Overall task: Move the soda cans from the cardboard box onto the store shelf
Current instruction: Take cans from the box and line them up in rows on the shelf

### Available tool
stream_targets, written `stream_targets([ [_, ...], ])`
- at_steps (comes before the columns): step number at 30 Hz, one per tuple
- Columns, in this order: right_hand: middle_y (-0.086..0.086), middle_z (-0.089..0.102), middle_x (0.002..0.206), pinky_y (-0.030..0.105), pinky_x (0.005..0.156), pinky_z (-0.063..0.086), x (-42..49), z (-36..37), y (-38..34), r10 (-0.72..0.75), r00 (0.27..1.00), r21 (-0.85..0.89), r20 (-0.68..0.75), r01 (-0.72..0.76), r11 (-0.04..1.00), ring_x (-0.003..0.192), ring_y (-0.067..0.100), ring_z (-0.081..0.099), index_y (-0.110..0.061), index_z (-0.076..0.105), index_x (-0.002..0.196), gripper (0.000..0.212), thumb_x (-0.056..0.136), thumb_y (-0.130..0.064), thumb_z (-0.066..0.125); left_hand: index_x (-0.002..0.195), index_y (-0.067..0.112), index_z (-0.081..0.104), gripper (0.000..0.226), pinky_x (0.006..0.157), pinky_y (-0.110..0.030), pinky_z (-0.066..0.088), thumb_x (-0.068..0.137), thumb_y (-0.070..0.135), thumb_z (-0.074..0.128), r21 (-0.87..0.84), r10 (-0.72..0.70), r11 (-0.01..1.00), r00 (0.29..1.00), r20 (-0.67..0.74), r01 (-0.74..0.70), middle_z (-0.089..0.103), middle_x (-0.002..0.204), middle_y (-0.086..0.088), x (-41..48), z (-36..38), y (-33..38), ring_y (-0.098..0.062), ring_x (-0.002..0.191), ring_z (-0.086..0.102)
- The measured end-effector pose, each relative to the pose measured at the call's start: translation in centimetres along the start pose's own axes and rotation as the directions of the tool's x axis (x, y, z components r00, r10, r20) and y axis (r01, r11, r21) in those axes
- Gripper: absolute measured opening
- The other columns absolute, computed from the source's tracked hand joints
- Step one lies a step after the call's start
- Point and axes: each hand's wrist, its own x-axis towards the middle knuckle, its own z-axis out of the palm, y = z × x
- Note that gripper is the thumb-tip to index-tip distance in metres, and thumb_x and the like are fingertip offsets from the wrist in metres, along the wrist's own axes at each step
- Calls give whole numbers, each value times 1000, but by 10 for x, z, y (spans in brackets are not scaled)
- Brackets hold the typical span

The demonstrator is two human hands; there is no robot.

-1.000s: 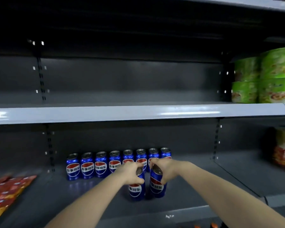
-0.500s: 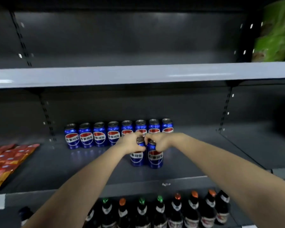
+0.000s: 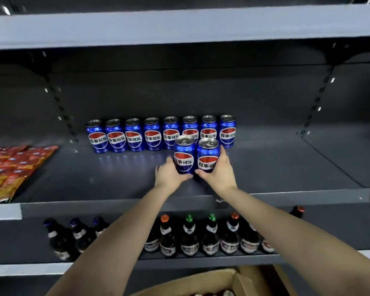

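Note:
Two blue soda cans stand side by side on the dark shelf (image 3: 265,167), in front of a back row of several identical cans (image 3: 135,135). My left hand (image 3: 169,174) wraps the lower part of the left can (image 3: 184,154) from the left. My right hand (image 3: 219,174) wraps the right can (image 3: 208,154) from the right and below. Both cans are upright and touch each other. The open cardboard box (image 3: 201,283) shows at the bottom edge, with can tops barely visible inside.
Red and gold snack packets (image 3: 11,167) lie at the shelf's left end. Bare shelf surface extends to the right of the cans. A row of dark bottles (image 3: 201,236) with coloured caps stands on the shelf below. Another shelf board (image 3: 179,26) hangs overhead.
My hands slid from the can tops down to the can sides. The two cans sit closer to the back row. The view has tilted downward, bringing the box into sight.

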Motion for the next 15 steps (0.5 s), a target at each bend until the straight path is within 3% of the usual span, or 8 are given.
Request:
stream_targets([
  [6, 8, 53, 134, 31, 102, 41, 12, -11, 5, 78, 997, 30, -11, -77, 997, 124, 23, 52, -8, 26, 143, 89, 73, -17, 80, 113, 4, 44, 77, 103, -39, 37, 63, 47, 82, 59, -28, 998, 996, -83, 33, 63, 116, -14, 16, 20, 22, -31, 114, 55],
  [15, 12, 56, 127, 24, 85, 41, 54, -51, 35, 243, 970, 2, -12, -243, 970, 117, 26, 56, -3, 36, 125, 62, 79, -14, 76, 114, 4, 45, 80, 104, -40, 37, 60, 50, 83, 65, 28, 998, 994, -106, -21, 60, 121, -15, 40, 67, 65, -31, 117, 54],
])
